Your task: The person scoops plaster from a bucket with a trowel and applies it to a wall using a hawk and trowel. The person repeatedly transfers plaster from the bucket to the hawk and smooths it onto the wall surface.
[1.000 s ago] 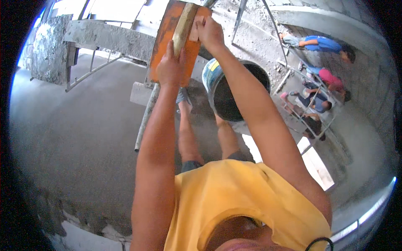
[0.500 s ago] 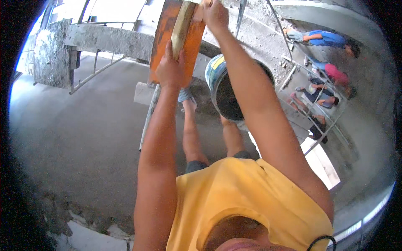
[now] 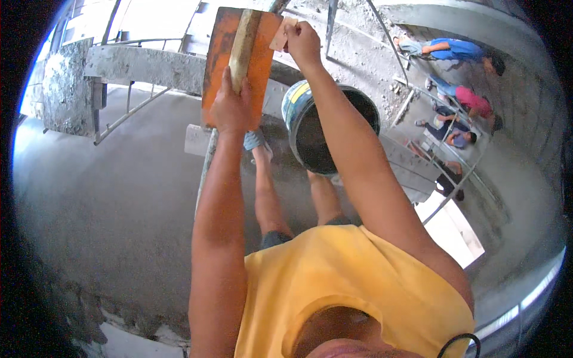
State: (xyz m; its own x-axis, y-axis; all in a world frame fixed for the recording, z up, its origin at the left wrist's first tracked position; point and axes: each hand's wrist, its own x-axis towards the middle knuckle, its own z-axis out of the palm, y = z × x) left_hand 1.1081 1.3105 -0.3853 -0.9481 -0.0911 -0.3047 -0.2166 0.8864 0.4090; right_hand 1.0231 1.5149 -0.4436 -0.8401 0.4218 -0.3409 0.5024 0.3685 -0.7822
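Note:
My left hand (image 3: 231,106) grips the lower end of the wooden handle on an orange plastering float (image 3: 262,65), thumb and forefinger on either side of it. The float is a flat rectangular board with dark stains, tilted a little. At its upper right edge, my right hand (image 3: 305,48) pinches a small flat tan piece (image 3: 280,39), perhaps a scraper. The piece is touching or very close to the float's edge; I cannot tell which. A bucket (image 3: 292,104), dark inside with blue and yellow on its outside, stands below my right forearm, which hides part of its opening.
A mortar-splashed plank (image 3: 149,64) and metal scaffold pipes (image 3: 128,116) lie at the far left. Several people sit or stand at the right, near more scaffold pipes (image 3: 444,143). Rubble (image 3: 364,51) covers ground beyond the bucket. My feet are just past the float's lower edge.
Both hands and the float have come slightly nearer and to the left. The tan piece has moved from the float's upper face out to its right edge.

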